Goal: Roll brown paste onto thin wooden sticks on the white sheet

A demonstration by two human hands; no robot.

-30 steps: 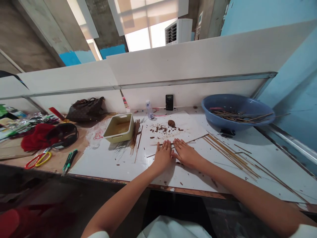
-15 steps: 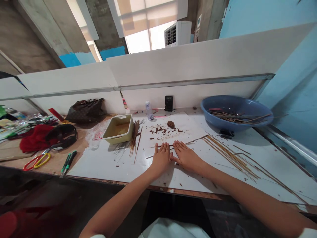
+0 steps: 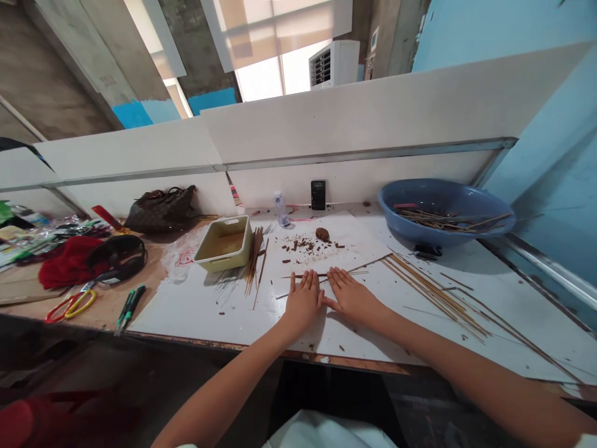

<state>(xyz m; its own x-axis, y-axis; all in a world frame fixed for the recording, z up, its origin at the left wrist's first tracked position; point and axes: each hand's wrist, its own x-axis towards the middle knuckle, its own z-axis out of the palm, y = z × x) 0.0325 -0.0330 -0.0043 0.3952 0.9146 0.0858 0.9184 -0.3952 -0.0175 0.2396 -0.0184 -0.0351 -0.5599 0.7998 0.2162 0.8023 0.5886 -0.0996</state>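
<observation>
My left hand (image 3: 304, 303) lies flat, palm down, with its fingers over a thin brown stick (image 3: 321, 275). Beside it my right hand (image 3: 351, 295) is also flat on the same stick, and the two thumbs meet. The stick runs crosswise under the fingertips, partly covered by them. A thin pale rod (image 3: 282, 296) lies on the white board (image 3: 186, 317) just left of my left hand. Beyond the hands sit a brown lump (image 3: 322, 234) of claylike material and scattered dark crumbs (image 3: 305, 246).
Left of the hands are a pile of brown sticks (image 3: 255, 255) and a yellowish tub (image 3: 224, 244) of brownish liquid. Thin sticks (image 3: 433, 292) lie to the right, below a blue basin (image 3: 443, 211). Scissors (image 3: 72, 305), cutters (image 3: 129, 307), a bottle (image 3: 280, 210) and a phone (image 3: 318, 195) are around.
Both hands stay flat on the stick, having shifted only very slightly. The other things lie as before.
</observation>
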